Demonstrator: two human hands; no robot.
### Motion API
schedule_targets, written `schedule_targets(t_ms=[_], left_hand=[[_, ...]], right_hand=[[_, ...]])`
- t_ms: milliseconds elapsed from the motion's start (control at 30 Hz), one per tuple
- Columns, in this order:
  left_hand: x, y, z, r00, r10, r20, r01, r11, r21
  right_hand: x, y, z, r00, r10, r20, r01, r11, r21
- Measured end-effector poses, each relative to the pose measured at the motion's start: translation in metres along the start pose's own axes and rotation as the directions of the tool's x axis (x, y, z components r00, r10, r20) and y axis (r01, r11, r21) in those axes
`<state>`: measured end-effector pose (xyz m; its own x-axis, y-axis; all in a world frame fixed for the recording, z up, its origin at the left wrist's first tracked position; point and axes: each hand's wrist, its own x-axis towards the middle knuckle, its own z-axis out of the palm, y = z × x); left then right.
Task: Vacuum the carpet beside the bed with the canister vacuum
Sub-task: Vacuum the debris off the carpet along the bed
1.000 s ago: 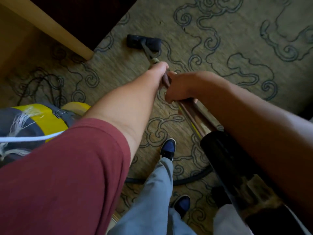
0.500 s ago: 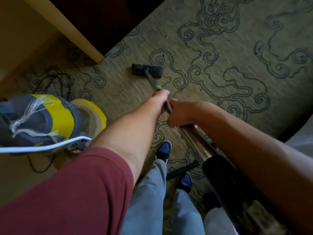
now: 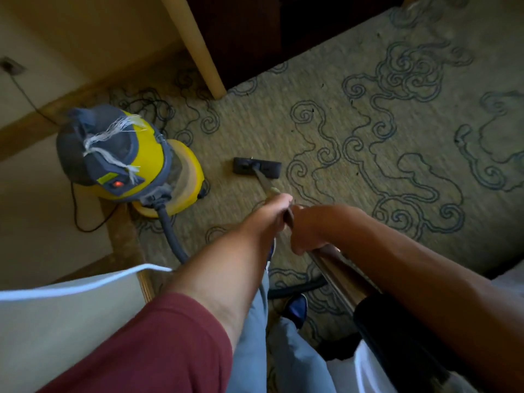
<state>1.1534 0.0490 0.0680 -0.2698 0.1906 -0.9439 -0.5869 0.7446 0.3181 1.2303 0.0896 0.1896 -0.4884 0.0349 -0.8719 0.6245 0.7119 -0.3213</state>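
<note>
A yellow and grey canister vacuum [image 3: 127,163] stands on the patterned carpet [image 3: 354,143] at the left, its red switch light glowing. Its dark hose [image 3: 171,236] curves down behind my left arm. The black floor nozzle [image 3: 256,166] lies flat on the carpet in the middle, joined to a metal wand [image 3: 337,273]. My left hand [image 3: 279,207] grips the wand higher up, close to the nozzle. Just behind it, my right hand [image 3: 309,231] is closed on the same wand.
A pale wooden furniture leg [image 3: 204,52] with a dark space behind it stands at the top. A power cord [image 3: 82,222] runs along the cream wall at the left. White bedding [image 3: 56,321] lies at the lower left. My blue shoe [image 3: 297,307] is below the wand.
The view has swung and pulled back, so the canister now shows whole. The nozzle has come back across the carpet, away from the wooden leg. Both hands keep their hold on the wand.
</note>
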Motion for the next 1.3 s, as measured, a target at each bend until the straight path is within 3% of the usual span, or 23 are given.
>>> schedule_targets(t_ms=[67,167,267,367,467,533,633,700,800,967,1033,1133,1300], left_hand=[[-0.004,-0.015,0.0,1.0,-0.006,0.013,0.008,0.991,-0.134],[-0.001,-0.035,0.001,0.997,-0.06,0.04,0.07,0.932,-0.355],[0.001,-0.055,-0.003,0.996,-0.081,0.041,0.091,0.902,-0.423],[0.007,-0.062,-0.014,0.996,-0.082,0.04,0.089,0.967,-0.238],[0.006,-0.059,-0.031,0.965,-0.151,0.213,0.155,0.988,0.0],[0.013,-0.049,-0.053,0.947,-0.198,0.253,0.162,0.974,0.157],[0.04,-0.032,-0.117,0.991,-0.115,0.066,0.093,0.958,0.272],[0.06,-0.022,-0.173,0.993,-0.1,-0.065,0.113,0.964,0.239],[0.085,-0.014,-0.254,0.966,-0.16,-0.203,0.189,0.973,0.132],[0.124,-0.007,-0.344,0.894,-0.216,-0.393,0.236,0.972,0.001],[0.131,-0.002,-0.337,0.913,-0.251,-0.321,0.265,0.964,0.0],[0.133,0.002,-0.282,0.945,-0.322,-0.056,0.326,0.941,0.089],[0.113,-0.008,-0.182,0.889,-0.371,0.267,0.317,0.921,0.225]], right_hand=[[-0.008,-0.003,0.009,1.0,-0.003,0.0,0.003,0.994,-0.11],[-0.008,-0.004,0.023,0.998,0.055,0.025,-0.052,0.993,-0.105],[-0.008,-0.009,0.037,0.998,0.049,0.031,-0.044,0.991,-0.127],[0.003,-0.017,0.045,0.996,0.089,0.001,-0.088,0.987,-0.133],[0.025,-0.022,0.045,0.968,0.25,-0.036,-0.251,0.967,-0.035],[0.048,-0.025,0.043,0.939,0.339,-0.067,-0.332,0.939,0.093],[0.087,-0.033,0.035,0.914,0.406,-0.003,-0.399,0.899,0.183],[0.109,-0.038,0.026,0.893,0.448,0.034,-0.447,0.878,0.171],[0.134,-0.044,0.009,0.855,0.516,0.053,-0.518,0.845,0.135],[0.173,-0.067,-0.021,0.895,0.429,0.127,-0.438,0.897,0.062],[0.182,-0.079,-0.03,0.899,0.412,0.149,-0.425,0.903,0.064],[0.186,-0.088,-0.035,0.897,0.413,0.158,-0.428,0.901,0.072],[0.181,-0.095,-0.024,0.901,0.416,0.125,-0.429,0.898,0.101]])
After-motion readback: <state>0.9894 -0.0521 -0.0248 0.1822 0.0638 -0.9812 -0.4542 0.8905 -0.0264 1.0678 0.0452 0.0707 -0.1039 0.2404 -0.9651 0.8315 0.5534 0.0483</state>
